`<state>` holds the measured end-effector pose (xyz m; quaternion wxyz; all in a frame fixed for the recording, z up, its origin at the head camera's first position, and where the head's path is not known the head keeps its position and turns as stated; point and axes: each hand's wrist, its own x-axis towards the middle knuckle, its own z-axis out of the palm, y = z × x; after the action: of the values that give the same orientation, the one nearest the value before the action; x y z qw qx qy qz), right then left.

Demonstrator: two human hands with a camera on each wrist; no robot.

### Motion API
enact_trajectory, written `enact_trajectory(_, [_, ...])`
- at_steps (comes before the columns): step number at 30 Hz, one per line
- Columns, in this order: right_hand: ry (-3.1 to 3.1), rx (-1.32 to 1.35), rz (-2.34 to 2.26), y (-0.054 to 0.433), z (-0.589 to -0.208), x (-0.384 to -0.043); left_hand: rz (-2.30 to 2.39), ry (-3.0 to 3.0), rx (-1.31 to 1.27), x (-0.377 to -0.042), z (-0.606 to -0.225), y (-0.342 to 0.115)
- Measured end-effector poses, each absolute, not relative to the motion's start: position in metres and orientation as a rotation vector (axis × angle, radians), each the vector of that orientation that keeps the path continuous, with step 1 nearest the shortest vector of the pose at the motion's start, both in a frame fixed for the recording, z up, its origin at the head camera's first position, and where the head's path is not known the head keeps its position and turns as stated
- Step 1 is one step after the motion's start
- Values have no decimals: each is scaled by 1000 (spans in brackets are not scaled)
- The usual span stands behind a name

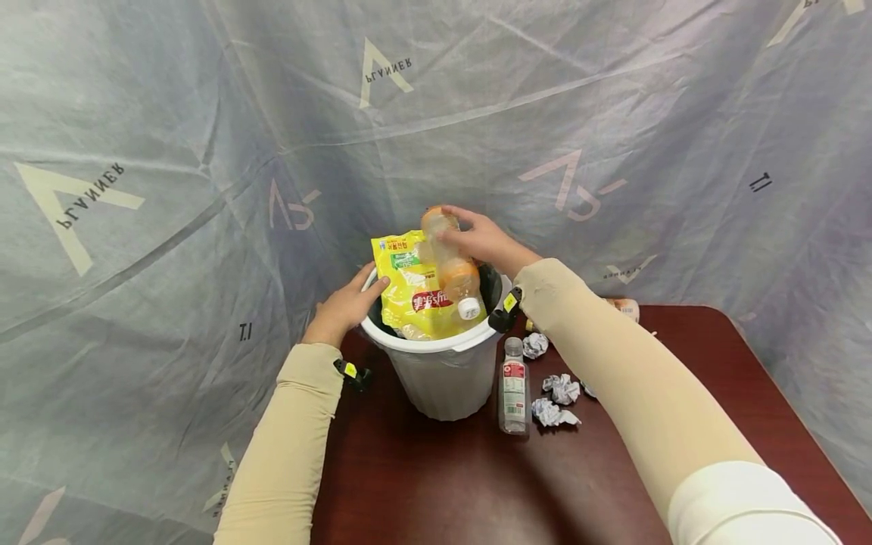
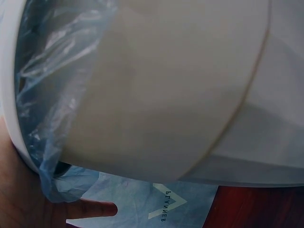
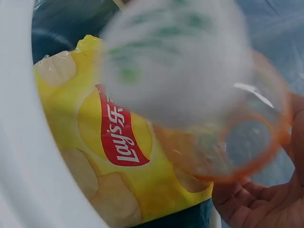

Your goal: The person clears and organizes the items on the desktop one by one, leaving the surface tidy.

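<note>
A white trash bin stands on the table with a yellow Lay's chip bag in its mouth. In the head view my left hand holds the bin's left rim, thumb over the edge; a bluish plastic liner hangs there in the left wrist view. My right hand grips a clear plastic bottle with orange parts above the chip bag. Its white cap tilts down toward the near rim and looks blurred in the right wrist view.
Right of the bin an empty clear bottle lies on the dark red table. Several crumpled paper balls are beside it. Another bottle shows partly behind the right forearm. Grey sheeting hangs behind.
</note>
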<state>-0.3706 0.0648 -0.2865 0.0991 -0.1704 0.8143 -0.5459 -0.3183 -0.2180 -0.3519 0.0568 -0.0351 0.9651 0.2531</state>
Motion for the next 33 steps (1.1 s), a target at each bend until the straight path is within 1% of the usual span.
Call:
enact_trajectory(6, [2449, -496, -1649, 68, -285, -371, 762, 2946, -66, -317, -352, -219])
enact_trajectory(16, [2510, -493, -1655, 90, -287, -374, 756, 2976, -38, -318, -355, -221])
enact_trajectory(24, [2555, -402, -1663, 125, -294, -382, 770, 2971, -41, -317, -355, -219])
enact_trajectory(33, [2608, -317, -1637, 176, -314, -388, 774, 2965, -48, -316, -353, -219])
